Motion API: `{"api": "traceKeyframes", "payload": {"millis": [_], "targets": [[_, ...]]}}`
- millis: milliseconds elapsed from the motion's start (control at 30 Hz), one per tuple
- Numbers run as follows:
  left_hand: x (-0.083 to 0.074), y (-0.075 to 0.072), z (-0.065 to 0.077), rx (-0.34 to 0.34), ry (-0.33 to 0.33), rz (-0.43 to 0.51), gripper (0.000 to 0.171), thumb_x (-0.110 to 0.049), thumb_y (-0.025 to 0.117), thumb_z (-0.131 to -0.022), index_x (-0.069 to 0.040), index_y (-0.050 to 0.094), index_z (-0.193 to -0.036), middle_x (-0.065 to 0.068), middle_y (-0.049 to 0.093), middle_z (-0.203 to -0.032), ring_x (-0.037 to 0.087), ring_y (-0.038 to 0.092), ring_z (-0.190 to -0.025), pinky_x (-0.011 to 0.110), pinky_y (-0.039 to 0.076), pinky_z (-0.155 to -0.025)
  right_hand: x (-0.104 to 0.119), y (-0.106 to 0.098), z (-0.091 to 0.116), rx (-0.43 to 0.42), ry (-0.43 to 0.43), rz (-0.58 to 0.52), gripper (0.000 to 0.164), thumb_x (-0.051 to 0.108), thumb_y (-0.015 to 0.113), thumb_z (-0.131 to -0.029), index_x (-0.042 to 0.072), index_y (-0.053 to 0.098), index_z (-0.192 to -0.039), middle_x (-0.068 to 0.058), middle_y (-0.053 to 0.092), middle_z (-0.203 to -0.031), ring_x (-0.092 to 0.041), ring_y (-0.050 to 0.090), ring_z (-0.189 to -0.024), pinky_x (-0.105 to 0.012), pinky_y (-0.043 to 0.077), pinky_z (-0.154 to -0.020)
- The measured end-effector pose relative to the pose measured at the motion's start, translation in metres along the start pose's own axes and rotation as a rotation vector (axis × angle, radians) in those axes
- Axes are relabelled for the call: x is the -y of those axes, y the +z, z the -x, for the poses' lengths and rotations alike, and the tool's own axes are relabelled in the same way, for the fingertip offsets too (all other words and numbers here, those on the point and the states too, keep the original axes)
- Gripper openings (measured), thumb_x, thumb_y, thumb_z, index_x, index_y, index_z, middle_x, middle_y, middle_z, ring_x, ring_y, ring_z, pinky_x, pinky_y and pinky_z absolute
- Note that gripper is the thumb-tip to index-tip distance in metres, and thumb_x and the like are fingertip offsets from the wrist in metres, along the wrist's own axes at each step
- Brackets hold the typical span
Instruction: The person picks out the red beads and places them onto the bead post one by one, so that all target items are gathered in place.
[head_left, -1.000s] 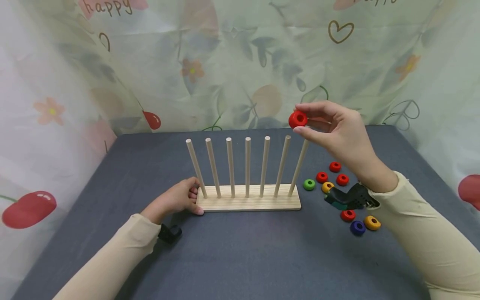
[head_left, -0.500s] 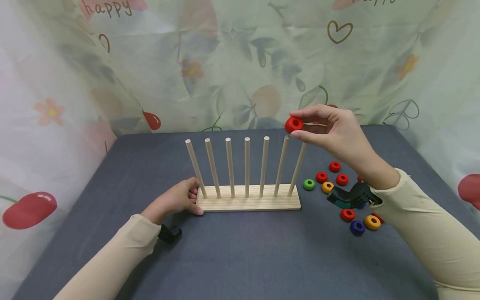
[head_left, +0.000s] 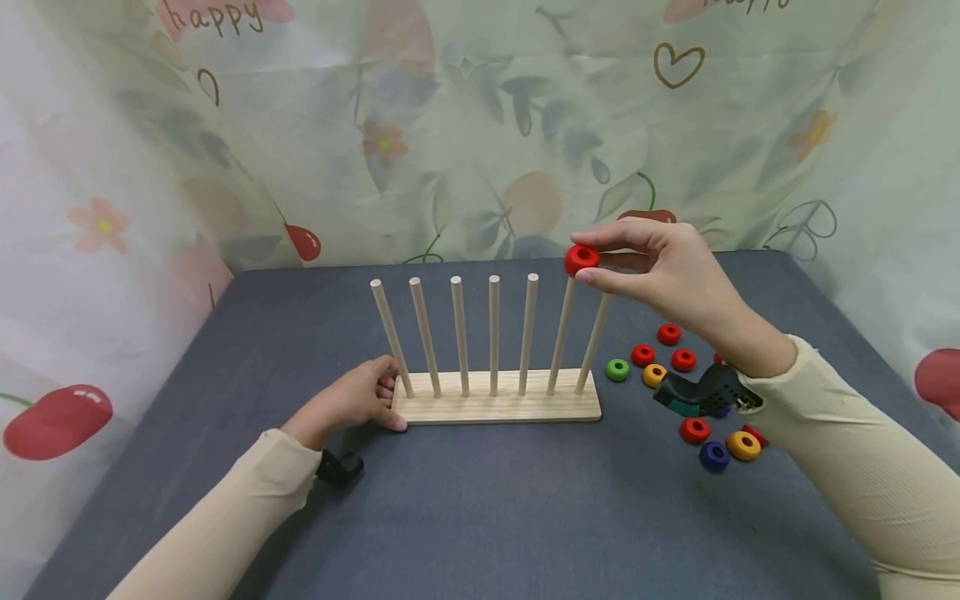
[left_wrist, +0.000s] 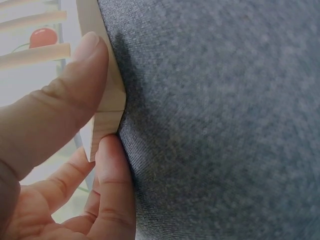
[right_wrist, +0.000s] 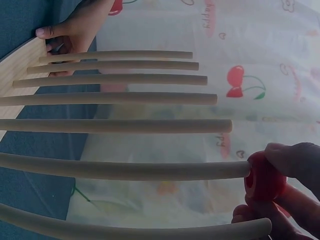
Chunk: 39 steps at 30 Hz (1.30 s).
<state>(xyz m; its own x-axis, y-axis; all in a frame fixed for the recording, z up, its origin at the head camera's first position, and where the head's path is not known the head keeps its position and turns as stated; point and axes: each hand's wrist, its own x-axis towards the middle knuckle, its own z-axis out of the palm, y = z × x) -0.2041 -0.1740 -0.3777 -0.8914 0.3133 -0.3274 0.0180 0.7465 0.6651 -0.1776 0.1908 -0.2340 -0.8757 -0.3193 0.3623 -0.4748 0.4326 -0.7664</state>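
Left first: the left hand (head_left: 356, 392) is unchanged, holding the left end of the peg board (head_left: 495, 408), thumb at the front corner and fingers curled at the end. To its right, the held red ring (head_left: 573, 265) has dropped and drifted left over the last second, down to the top of the board's second peg from the right (head_left: 561, 333). The right hand (head_left: 671, 271) pinches that ring between thumb and fingers, well apart from the left hand. In the right wrist view, peg tip and ring meet by the hole (whether the tip has gone inside, I can't tell). My reading is that the travel is nearly over and lining up is the step in hand.

Along the board from its left end stand five bare pegs (head_left: 390, 329), then the one meeting the ring. The rightmost peg (head_left: 594, 342), also bare, rises just beside the pinching fingers, so it looks the likeliest thing to bump.

Right of the board, loose on the worktop (head_left: 480, 517), come a green ring (head_left: 618, 377), nearest the board, several loose red rings (head_left: 642, 362), a yellow ring (head_left: 654, 382), and nearer the wearer a blue ring (head_left: 715, 464) and a second yellow ring (head_left: 742, 454). The right wrist camera (head_left: 701, 392) hangs over this group, partly hiding some of it, so a full count isn't possible.
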Motion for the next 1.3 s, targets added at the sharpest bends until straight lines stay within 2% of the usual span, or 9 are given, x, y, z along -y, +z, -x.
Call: {"api": "traceKeyframes", "payload": {"millis": [567,900,1300], "targets": [[0.001,-0.001,-0.001,0.002,0.009,0.008,0.066,-0.003,0.088,-0.066,0.003,0.048,-0.117,0.013,0.049,-0.100,0.021,0.049,-0.087,0.030,0.042,-0.073,-0.002,0.000,0.001,0.029,0.016,0.047,0.036,0.017,0.075,-0.085,0.013,0.068,-0.120,-0.002,0.063,-0.111,-0.002,0.068,-0.095,-0.018,0.052,-0.080],[0.002,0.000,-0.001,-0.006,0.020,0.014,0.065,-0.003,0.088,-0.066,0.003,0.048,-0.117,0.013,0.050,-0.099,0.020,0.049,-0.086,0.029,0.042,-0.072,-0.006,0.002,0.000,0.035,-0.017,0.061,0.036,0.014,0.076,-0.083,0.011,0.069,-0.118,-0.002,0.065,-0.107,-0.005,0.069,-0.087,-0.019,0.053,-0.078],[0.000,0.000,0.000,-0.006,0.015,0.011,0.065,-0.002,0.087,-0.066,0.003,0.048,-0.118,0.013,0.050,-0.099,0.020,0.049,-0.086,0.029,0.042,-0.072,-0.010,0.004,-0.001,0.041,-0.033,0.049,0.035,0.012,0.077,-0.082,0.008,0.069,-0.116,-0.004,0.066,-0.107,-0.007,0.068,-0.086,-0.020,0.053,-0.078]]}}
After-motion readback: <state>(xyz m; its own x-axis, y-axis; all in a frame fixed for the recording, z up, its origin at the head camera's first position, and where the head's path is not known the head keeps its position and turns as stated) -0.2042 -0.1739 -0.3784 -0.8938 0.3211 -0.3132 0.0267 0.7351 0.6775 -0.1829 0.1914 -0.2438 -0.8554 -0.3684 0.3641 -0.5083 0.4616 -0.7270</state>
